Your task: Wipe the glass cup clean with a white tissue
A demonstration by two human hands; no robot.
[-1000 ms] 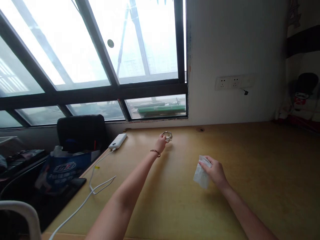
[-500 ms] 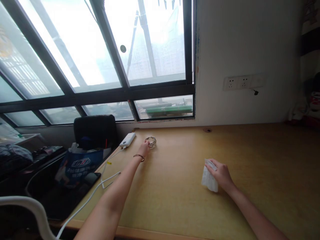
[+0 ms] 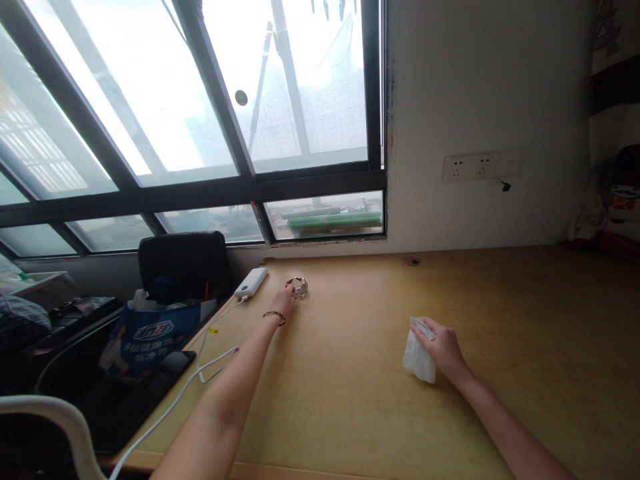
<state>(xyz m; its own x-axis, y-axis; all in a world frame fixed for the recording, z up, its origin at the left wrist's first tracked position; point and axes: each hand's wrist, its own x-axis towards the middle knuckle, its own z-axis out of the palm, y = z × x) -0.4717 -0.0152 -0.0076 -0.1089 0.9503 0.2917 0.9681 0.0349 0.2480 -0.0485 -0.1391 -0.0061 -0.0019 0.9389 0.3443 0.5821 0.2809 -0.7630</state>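
Note:
My left hand (image 3: 285, 299) reaches far across the yellow wooden desk (image 3: 360, 373) and grips a small clear glass dish (image 3: 300, 287) near the back edge. A thin bracelet sits on that wrist. My right hand (image 3: 441, 345) rests on the desk at the right, fingers closed on a folded white tissue (image 3: 418, 357) that lies flat against the desktop.
A white power bank (image 3: 251, 282) with a white cable (image 3: 200, 373) lies at the desk's back left. Beside the desk stand a black chair back (image 3: 183, 263) and a blue bag (image 3: 153, 333). Wall sockets (image 3: 480, 167) sit above the desk; a large window fills the back.
The left hand has slid the glass dish leftward along the back of the desk, toward the power bank. The right hand stays on the tissue. The camera shifted slightly.

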